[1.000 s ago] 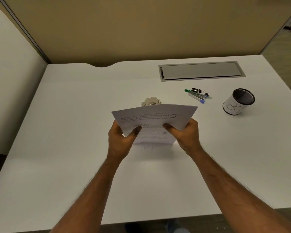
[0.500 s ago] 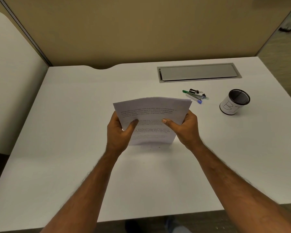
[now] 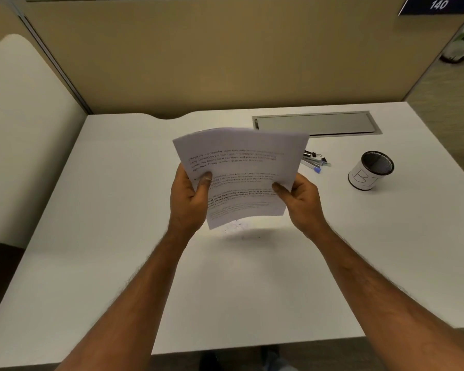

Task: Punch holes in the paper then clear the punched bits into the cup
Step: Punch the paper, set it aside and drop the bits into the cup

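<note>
A printed sheet of paper [image 3: 241,167] is held up above the white desk [image 3: 118,236], tilted toward me. My left hand [image 3: 189,202] pinches its lower left edge and my right hand [image 3: 300,199] pinches its lower right edge, thumbs on top. Tiny punched bits [image 3: 239,228] lie scattered on the desk just below the sheet's bottom edge. The black mesh cup [image 3: 370,170] with a white label stands to the right, well apart from my hands. The hole punch is hidden behind the raised paper.
Pens and binder clips [image 3: 315,159] lie between the paper and the cup. A grey cable tray lid [image 3: 316,123] is set into the desk's back. A tan partition wall [image 3: 225,62] closes the far side; a white panel [image 3: 24,129] stands at left.
Both hands have lifted the paper higher and tilted it more upright. The hole punch, visible behind it a second ago, is now covered by the sheet.
</note>
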`<action>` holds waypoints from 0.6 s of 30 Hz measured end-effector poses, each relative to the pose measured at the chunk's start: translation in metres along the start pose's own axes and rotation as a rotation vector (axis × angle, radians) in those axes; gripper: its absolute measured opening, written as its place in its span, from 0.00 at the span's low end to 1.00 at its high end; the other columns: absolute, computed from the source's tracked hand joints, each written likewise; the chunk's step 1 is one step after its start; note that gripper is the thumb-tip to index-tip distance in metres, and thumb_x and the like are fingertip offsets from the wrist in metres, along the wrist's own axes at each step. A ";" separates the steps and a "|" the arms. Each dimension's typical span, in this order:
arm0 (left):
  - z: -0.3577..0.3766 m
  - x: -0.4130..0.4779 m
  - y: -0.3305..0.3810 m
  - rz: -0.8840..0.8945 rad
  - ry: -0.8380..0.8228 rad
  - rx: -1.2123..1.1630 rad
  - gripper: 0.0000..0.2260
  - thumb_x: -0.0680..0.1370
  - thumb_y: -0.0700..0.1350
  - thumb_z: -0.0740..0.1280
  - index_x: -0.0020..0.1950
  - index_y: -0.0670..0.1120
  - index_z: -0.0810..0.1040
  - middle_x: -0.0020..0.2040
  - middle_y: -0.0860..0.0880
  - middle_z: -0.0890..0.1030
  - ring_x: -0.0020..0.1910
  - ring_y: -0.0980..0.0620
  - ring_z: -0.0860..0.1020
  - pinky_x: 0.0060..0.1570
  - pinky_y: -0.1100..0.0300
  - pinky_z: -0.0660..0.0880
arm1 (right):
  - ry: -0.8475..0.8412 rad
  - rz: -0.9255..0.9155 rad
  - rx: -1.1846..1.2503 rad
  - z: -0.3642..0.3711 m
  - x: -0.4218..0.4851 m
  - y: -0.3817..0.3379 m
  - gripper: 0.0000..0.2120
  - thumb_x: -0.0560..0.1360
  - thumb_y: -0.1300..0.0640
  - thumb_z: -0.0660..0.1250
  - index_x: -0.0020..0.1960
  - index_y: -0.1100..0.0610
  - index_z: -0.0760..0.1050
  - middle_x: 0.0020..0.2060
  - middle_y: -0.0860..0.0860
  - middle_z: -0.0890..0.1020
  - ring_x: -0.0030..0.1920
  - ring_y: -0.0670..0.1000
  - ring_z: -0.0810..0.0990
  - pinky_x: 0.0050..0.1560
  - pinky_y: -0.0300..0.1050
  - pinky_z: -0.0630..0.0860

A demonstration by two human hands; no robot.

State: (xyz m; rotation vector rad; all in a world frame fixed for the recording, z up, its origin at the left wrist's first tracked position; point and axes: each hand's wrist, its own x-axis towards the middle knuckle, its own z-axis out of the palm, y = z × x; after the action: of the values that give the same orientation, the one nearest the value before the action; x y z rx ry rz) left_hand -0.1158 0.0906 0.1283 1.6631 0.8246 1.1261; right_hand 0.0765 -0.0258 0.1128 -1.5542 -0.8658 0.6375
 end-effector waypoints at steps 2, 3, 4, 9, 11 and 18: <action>-0.002 0.002 0.008 0.010 -0.008 -0.016 0.13 0.79 0.44 0.63 0.63 0.55 0.71 0.53 0.67 0.78 0.54 0.57 0.80 0.43 0.65 0.80 | 0.015 0.013 0.011 0.002 0.000 -0.002 0.10 0.78 0.60 0.65 0.58 0.50 0.75 0.50 0.42 0.82 0.50 0.46 0.82 0.53 0.49 0.81; -0.003 0.003 0.009 0.016 -0.018 -0.025 0.13 0.79 0.44 0.63 0.62 0.57 0.71 0.53 0.66 0.78 0.55 0.57 0.80 0.43 0.65 0.80 | 0.024 0.021 0.028 0.003 0.001 -0.003 0.10 0.79 0.60 0.64 0.59 0.52 0.75 0.51 0.44 0.82 0.51 0.48 0.82 0.54 0.50 0.81; -0.004 0.003 0.008 0.012 -0.032 -0.035 0.12 0.79 0.45 0.63 0.61 0.57 0.71 0.54 0.65 0.79 0.55 0.57 0.80 0.44 0.65 0.80 | 0.033 0.031 0.048 0.004 0.001 -0.003 0.10 0.79 0.60 0.64 0.59 0.52 0.74 0.51 0.45 0.82 0.52 0.50 0.82 0.54 0.51 0.81; -0.007 -0.004 -0.018 -0.144 -0.135 -0.001 0.07 0.82 0.46 0.61 0.57 0.46 0.75 0.52 0.54 0.82 0.50 0.55 0.82 0.46 0.60 0.80 | 0.084 0.102 0.134 0.008 0.002 -0.004 0.12 0.79 0.60 0.63 0.63 0.57 0.72 0.56 0.52 0.82 0.55 0.55 0.82 0.55 0.54 0.81; -0.006 -0.007 -0.025 -0.175 -0.111 0.040 0.06 0.83 0.44 0.61 0.56 0.45 0.77 0.50 0.54 0.83 0.47 0.58 0.82 0.44 0.63 0.79 | 0.092 0.117 0.110 0.008 0.002 -0.003 0.13 0.79 0.59 0.64 0.63 0.58 0.72 0.56 0.54 0.82 0.54 0.55 0.82 0.55 0.56 0.81; -0.003 -0.010 -0.030 -0.267 -0.029 0.022 0.06 0.82 0.42 0.61 0.50 0.52 0.76 0.45 0.55 0.83 0.41 0.60 0.82 0.38 0.66 0.78 | 0.033 0.164 -0.009 0.004 0.000 0.009 0.06 0.79 0.58 0.64 0.55 0.58 0.73 0.49 0.53 0.84 0.49 0.55 0.84 0.52 0.60 0.80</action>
State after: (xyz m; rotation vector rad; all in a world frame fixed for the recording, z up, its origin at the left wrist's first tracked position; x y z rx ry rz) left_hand -0.1233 0.0934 0.0978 1.5299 1.0105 0.9086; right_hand 0.0750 -0.0238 0.1028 -1.6511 -0.7221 0.7237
